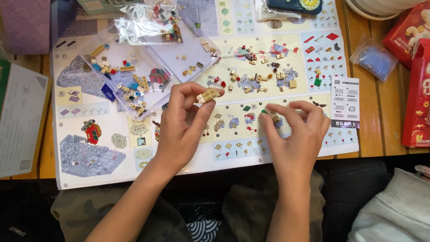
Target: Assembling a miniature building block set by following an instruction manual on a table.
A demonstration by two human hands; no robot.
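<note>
Both hands pinch: left (181, 121) tan brick (208, 94), right (295, 134) green piece (264, 111).

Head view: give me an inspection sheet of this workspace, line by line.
Surface: wooden slat table, mostly covered by a large printed instruction sheet.
Job's things: a tan brick piece pinched in the left hand; a small green piece at the right hand's fingertips.
Clutter: clear tray of small bricks, loose bricks on the sheet, clear bags, blue bag, small card.
Grippers: left hand closed on the tan piece; right hand's fingers curled down on the sheet.
Cables: nothing seen.
Surroundings: red boxes at right, grey box at left, the person's camouflage trousers below.
</note>
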